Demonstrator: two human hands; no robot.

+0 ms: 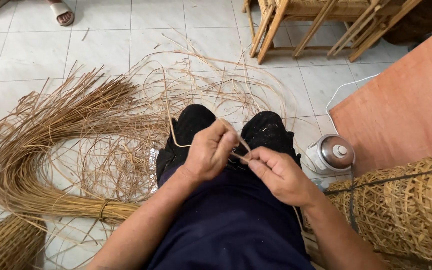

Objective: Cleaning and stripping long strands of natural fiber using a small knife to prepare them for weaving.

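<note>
Down on the white tiled floor [21,55], a big sheaf of cane [31,150] fans out to the person's left, tied with a band near its butt end, with loose curls of cane scattered towards the knees. On the right a stack of woven baskets [406,210] sits bound with dark cord, and behind it leans a reddish board [401,110]. Up top, a wooden chair frame [316,25] stands on the tiles; another person's sandalled foot [61,11] shows at the far left edge. A small white cooker with a metal lid [332,152] rests by the board, its cord trailing off.

Now the hands, above the lap in dark trousers. The left hand [207,152] has its fingers closed around a thin cane strip [172,131], which loops out to the left. The right hand [278,175] pinches the same strip between thumb and forefinger, just beside the left, and a length runs down past the right wrist.

Good practice here, I'd judge: keep the two grips close together, hold the strip taut, and feed it evenly so it doesn't kink or split.
</note>
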